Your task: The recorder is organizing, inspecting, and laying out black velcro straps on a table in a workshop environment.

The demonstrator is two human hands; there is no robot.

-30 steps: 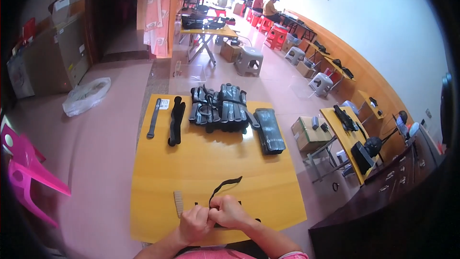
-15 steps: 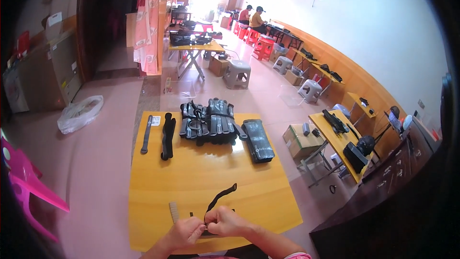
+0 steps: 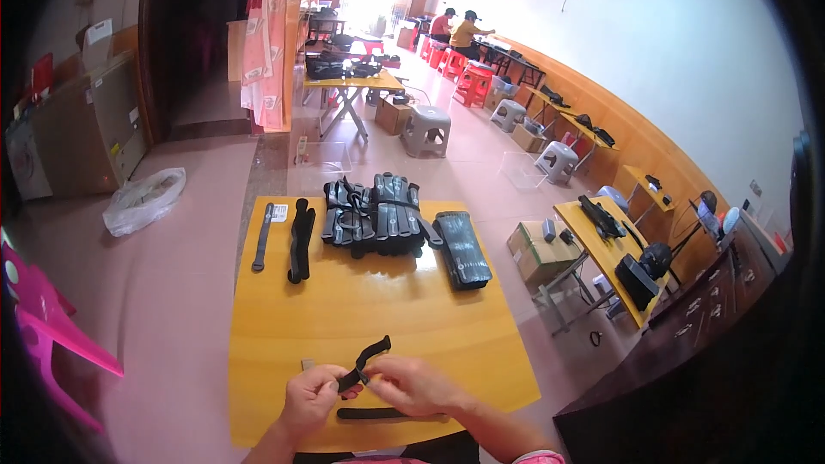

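My left hand [image 3: 311,395] is closed on a black hook-and-loop strap [image 3: 371,351], pinching it between thumb and fingers above the near part of the table. The strap's free end sticks up and curves to the right. Against the strap's lower part, my right hand [image 3: 414,385] has its fingers closed, slightly smeared by motion. A second black strap [image 3: 378,413] lies flat below my hands, its right end under my right wrist. Just beyond my left hand shows the end of a beige strip [image 3: 307,364], mostly hidden.
Across the far side of the yellow table [image 3: 361,309] lie a bundle of grey-black straps [image 3: 378,219], a wrapped strap stack [image 3: 462,249], a folded black strap [image 3: 299,241] and a single grey strap [image 3: 263,241]. A pink chair [image 3: 60,335] stands left, a side table [image 3: 623,266] right.
My left hand has moved slightly left and up, lifting the strap off the table. My right hand has shifted right. The strap lying below has come into view; the beige strip is now mostly covered.
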